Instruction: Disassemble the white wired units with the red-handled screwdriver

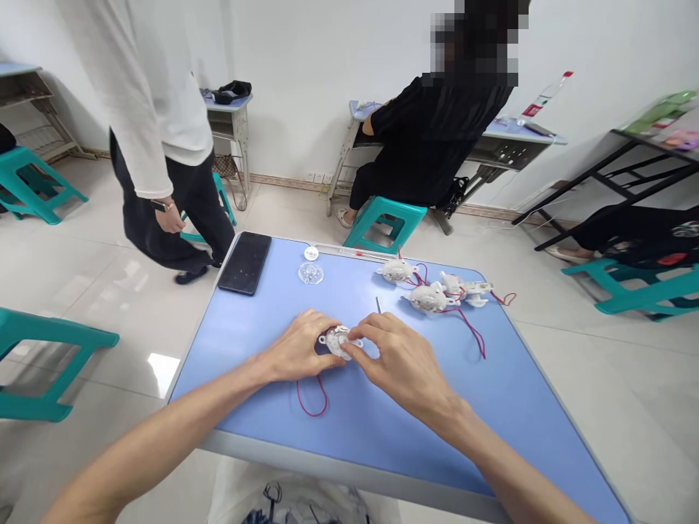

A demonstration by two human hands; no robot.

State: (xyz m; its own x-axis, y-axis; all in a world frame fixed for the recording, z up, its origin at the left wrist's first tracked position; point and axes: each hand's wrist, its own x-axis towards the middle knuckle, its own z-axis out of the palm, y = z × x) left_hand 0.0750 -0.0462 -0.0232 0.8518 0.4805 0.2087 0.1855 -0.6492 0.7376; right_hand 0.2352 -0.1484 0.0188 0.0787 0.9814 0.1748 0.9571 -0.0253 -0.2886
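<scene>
Near the middle of the blue desk, my left hand point(307, 342) is closed around a small white plastic housing point(334, 340) with ring-shaped lugs. A loop of red cord point(312, 415) lies below that hand. From the right, my right hand point(404, 356) pinches thumb and forefinger at the housing's upper face; any small part between the fingertips is hidden. A thin metal rod point(378, 306) shows just behind the right knuckles, and whether the hand holds it I cannot tell. Similar white housings point(429, 297) with red cords sit grouped at the back right.
A black phone point(245, 263) lies at the desk's back left. Beside it are a clear plastic disc point(311, 273) and a small white round piece point(311, 253). One person point(158, 109) stands left beyond the desk; another point(437, 138) sits on a green stool point(385, 222).
</scene>
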